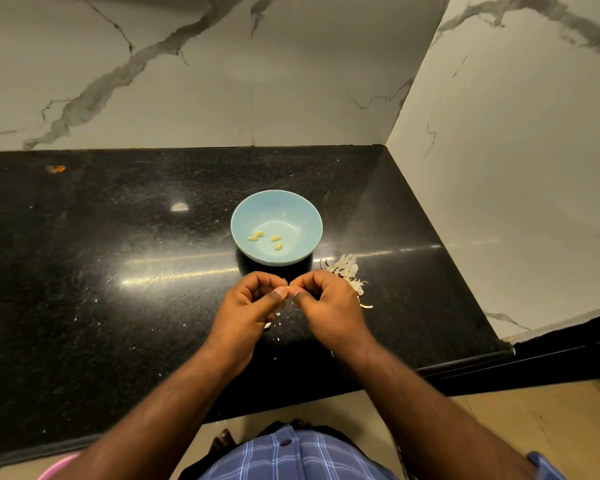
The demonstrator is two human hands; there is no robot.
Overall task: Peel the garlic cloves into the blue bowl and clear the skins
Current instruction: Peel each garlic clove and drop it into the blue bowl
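Both my hands meet just before the blue bowl: left hand and right hand, fingers curled and thumbs pinching one garlic clove between them. Four peeled cloves lie in the bowl. One heap of skins sits right of it on the table.

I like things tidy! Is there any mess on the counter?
Yes. A pile of garlic skins lies on the black counter right of the blue bowl, and small white flakes are scattered under both hands. An orange speck sits far left.
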